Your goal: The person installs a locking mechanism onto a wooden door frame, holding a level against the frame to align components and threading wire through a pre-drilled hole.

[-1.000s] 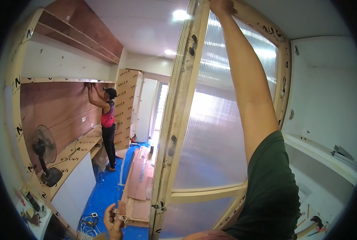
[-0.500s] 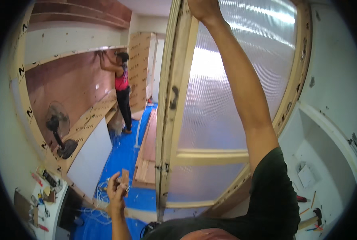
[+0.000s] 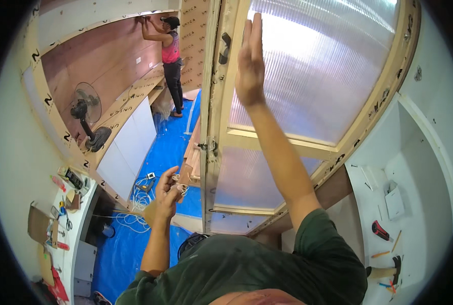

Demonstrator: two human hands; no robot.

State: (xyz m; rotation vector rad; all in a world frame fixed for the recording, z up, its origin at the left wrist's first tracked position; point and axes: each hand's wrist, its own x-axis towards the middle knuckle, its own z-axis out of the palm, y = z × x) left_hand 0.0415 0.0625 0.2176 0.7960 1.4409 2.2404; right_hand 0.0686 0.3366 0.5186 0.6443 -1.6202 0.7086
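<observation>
My left hand is closed around a small flat brown piece, with pale curly strands about it. I cannot make out exactly what the piece is. My right hand is raised, its fingers straight and held together, lying along the pale wooden frame of a door or partition. Beside that hand, ribbed translucent panels fill the frame. A pale crossbar divides the larger upper panel from the lower one.
A co-worker stands at the far wall, arms raised. A fan sits on a long bench. White cable lies on blue floor sheeting. At right, a shelf holds a red-black cutter and a hammer; small tools crowd the left ledge.
My right hand has come down along the frame from its top, its fingers now extended. My left hand, still holding the brown piece, has shifted right and up. The view has tilted downward.
</observation>
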